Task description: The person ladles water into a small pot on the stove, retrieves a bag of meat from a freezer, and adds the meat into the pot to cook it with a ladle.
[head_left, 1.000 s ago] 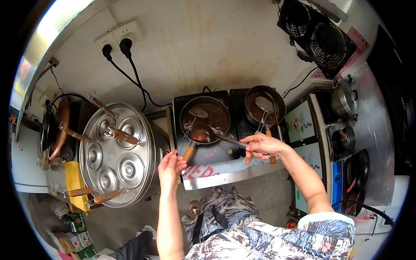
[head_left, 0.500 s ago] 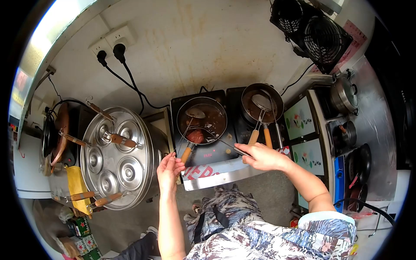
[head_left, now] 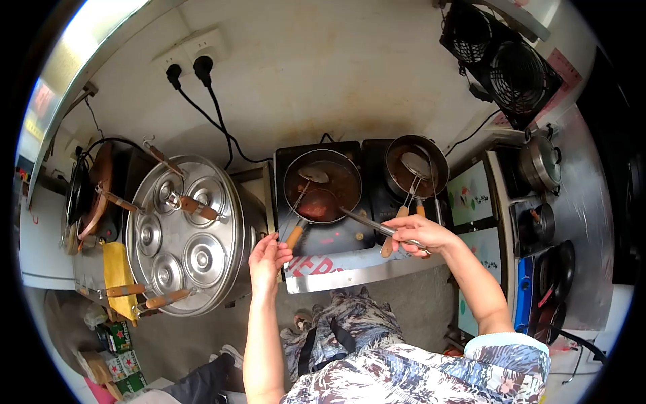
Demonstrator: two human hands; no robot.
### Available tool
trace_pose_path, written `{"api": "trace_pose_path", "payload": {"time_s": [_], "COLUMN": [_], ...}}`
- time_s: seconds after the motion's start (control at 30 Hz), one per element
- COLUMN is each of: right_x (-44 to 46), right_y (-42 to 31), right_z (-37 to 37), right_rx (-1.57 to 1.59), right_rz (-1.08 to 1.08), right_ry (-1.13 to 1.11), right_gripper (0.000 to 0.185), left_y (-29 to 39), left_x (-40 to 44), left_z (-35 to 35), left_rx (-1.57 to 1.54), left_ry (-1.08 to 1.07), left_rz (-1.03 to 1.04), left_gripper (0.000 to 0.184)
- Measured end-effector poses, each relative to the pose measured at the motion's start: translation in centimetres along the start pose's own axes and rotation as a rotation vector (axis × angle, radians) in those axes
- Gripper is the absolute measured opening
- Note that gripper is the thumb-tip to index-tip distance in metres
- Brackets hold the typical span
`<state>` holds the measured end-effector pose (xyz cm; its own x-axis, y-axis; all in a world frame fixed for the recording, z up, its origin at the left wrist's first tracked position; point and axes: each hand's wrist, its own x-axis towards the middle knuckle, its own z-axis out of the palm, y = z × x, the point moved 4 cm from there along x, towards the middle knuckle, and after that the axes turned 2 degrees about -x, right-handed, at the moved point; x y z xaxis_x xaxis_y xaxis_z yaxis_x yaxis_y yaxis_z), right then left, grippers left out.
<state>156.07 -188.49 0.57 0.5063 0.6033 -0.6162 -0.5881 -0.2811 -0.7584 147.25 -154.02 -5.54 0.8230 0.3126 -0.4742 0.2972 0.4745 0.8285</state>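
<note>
A dark pot (head_left: 357, 172) of brown broth sits on the left cooktop. My left hand (head_left: 268, 255) is closed in a pinch on the thin metal handle of a slotted spoon (head_left: 313, 175), whose head lies in the pot. My right hand (head_left: 418, 236) grips the long metal handle of a round strainer (head_left: 369, 223). The strainer's head is low in the pot, around a reddish-brown piece of meat (head_left: 313, 206) at the near side, partly in the broth. The pot's wooden handle (head_left: 295, 236) points toward me, beside my left fingers.
A second pot (head_left: 445, 161) on the right holds broth and a skimmer (head_left: 414, 163). Left stands a big steel cooker (head_left: 237, 269) with several round lids and wooden-handled hooks. Black plugs (head_left: 203, 68) feed cables down the wall; fans (head_left: 517, 75) hang upper right.
My right hand has shifted right and the strainer's handle now shows longer. The meat sits lower in the broth. The whole view has shifted slightly.
</note>
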Motion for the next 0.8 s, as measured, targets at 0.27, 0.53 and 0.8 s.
{"api": "trace_pose_path", "payload": {"time_s": [0.27,0.53,0.8], "right_x": [-2.6,-3.1,-3.5], "right_y": [1.7,3.1,5.2], "right_z": [-0.9,0.7,1.7], "right_rx": [0.356,0.440,0.579], "right_rz": [-0.021,-0.095,-0.124], "right_ry": [0.039,0.036,0.031], "right_gripper": [0.044,0.027,0.031], "left_y": [-1.0,-2.6,-3.3], "left_x": [-1.6,-3.5,-7.8], "left_z": [0.0,-0.4,-1.5], "left_rx": [0.280,0.916,0.964], "left_ry": [0.042,0.072,0.109], "left_rz": [0.097,0.319,0.360], "left_gripper": [0.035,0.045,0.048]}}
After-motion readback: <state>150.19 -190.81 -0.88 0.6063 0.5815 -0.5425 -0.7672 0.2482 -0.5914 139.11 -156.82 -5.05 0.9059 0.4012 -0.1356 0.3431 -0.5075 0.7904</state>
